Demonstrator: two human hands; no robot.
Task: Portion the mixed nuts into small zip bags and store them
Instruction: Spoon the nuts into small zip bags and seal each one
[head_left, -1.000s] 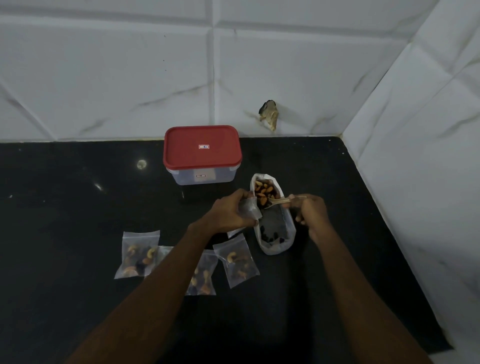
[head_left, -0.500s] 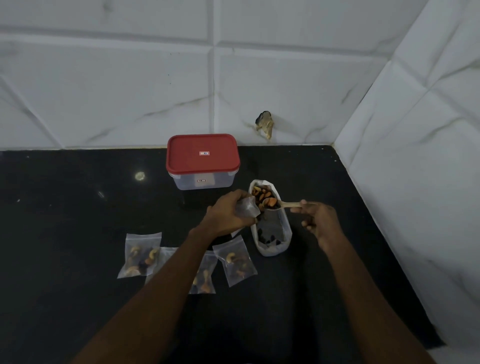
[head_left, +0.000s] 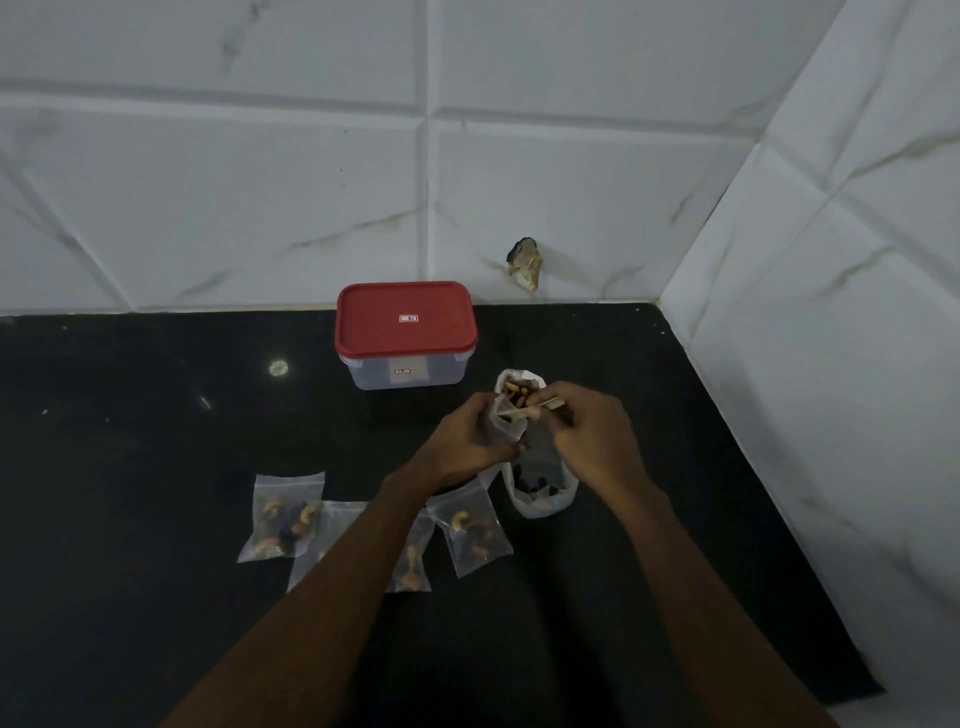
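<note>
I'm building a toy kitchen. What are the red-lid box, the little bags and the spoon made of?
Box: probably plastic, cloudy see-through walls, smooth red lid. Little bags: thin clear plastic film; nuts show through and it crinkles. Spoon: pale, maybe wood, but too small to tell.

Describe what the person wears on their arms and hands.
Nothing worn shows. The left hand and right hand are bare: no gloves, and no rings visible in this dim view. The left forearm and right forearm are bare too, with no sleeves, watch or bracelet in view.
</note>
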